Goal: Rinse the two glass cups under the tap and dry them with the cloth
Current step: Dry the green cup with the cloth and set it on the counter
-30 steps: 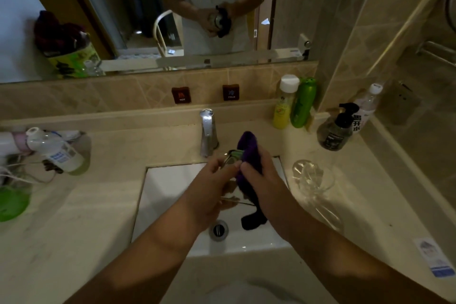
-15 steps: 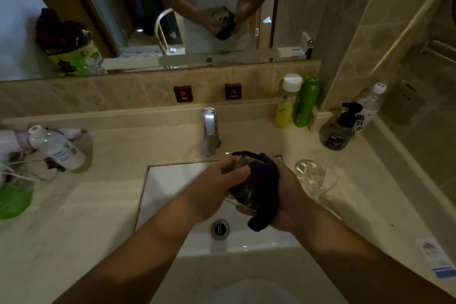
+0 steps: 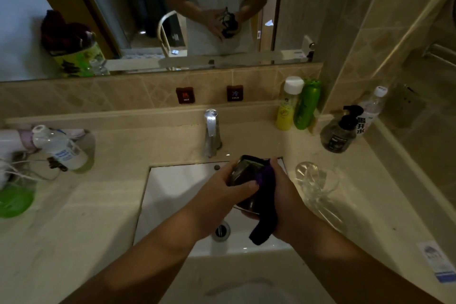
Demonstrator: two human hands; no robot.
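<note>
Over the white sink (image 3: 172, 192) I hold a glass cup (image 3: 243, 175) between both hands. My left hand (image 3: 222, 195) grips the cup from the left, thumb across its side. My right hand (image 3: 283, 200) presses a dark purple cloth (image 3: 265, 205) against the cup's right side; the cloth's tail hangs down toward the drain (image 3: 221, 231). A second glass cup (image 3: 315, 180) lies tilted on the counter just right of the sink. The chrome tap (image 3: 211, 133) stands behind the basin, with no water visible from it.
Yellow bottle (image 3: 287, 106) and green bottle (image 3: 307, 106) stand at the back right, with a dark pump bottle (image 3: 341, 133) and a clear bottle (image 3: 371, 111) beside the wall. At left lie a plastic bottle (image 3: 60, 148), white cables and a green dish (image 3: 14, 201).
The cloth was raised beside the cup a second ago; it now wraps the cup's right side. Both hands have lowered slightly and turned the cup.
</note>
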